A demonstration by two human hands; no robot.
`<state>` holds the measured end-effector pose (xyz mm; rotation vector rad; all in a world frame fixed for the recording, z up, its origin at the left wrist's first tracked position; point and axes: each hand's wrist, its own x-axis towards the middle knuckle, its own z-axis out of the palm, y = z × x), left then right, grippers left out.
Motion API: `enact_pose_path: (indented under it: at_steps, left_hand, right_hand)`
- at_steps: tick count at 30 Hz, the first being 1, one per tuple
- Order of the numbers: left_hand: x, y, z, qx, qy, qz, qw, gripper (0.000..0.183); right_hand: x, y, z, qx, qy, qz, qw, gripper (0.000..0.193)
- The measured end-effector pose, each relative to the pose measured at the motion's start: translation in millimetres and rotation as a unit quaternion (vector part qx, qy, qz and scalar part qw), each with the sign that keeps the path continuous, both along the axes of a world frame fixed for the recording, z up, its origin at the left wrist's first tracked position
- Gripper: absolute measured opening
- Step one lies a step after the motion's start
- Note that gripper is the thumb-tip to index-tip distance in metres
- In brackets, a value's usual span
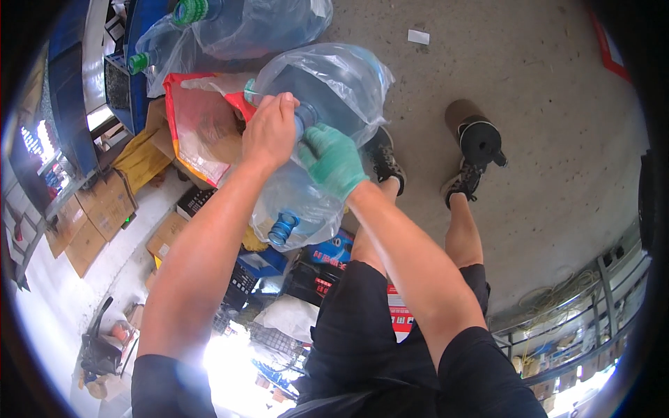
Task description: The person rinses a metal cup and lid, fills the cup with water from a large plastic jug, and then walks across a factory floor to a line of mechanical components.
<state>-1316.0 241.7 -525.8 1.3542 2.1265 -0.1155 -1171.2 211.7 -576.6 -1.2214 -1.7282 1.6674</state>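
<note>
A large clear water jug (327, 80) lies tilted in a thin clear plastic bag, its bluish neck (304, 118) pointing toward me. My bare left hand (272, 129) is closed at the left side of this neck, fingertips pinched together; what they pinch is hidden. From the right, my right hand (331, 160), in a green glove, curls its fingers against the neck's near side. A green ring-shaped piece (249, 90) shows just beyond my left knuckles. Below my hands is another bagged jug (300, 198) with a blue neck (283, 227).
More bagged jugs (261, 28) with green necks lie at the far left. A red-edged clear bag (202, 122) and cardboard boxes (104, 212) are on the left. On the floor at right stands a brown cylindrical container (470, 125) with a black top, near my shoe (465, 182).
</note>
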Motion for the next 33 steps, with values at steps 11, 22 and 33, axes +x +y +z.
enact_pose_path:
  at_steps: [11,22,33]
  left_hand:
    - [-22.2,-15.2,-6.1,0.042,-0.135,0.098,0.985,0.054]
    - [-13.2,-55.2,24.7,-0.151,-0.477,0.429,0.752,0.03]
    - [19.5,-89.1,-12.3,-0.012,-0.725,0.568,0.388,0.026]
  right_hand:
    - [-3.0,-16.7,15.0,0.101,0.005,0.036,0.994,0.013]
    - [-5.1,-43.5,22.7,-0.215,-0.004,-0.075,0.974,0.019]
    - [131.9,-24.0,7.4,-0.38,-0.125,-0.088,0.912,0.023]
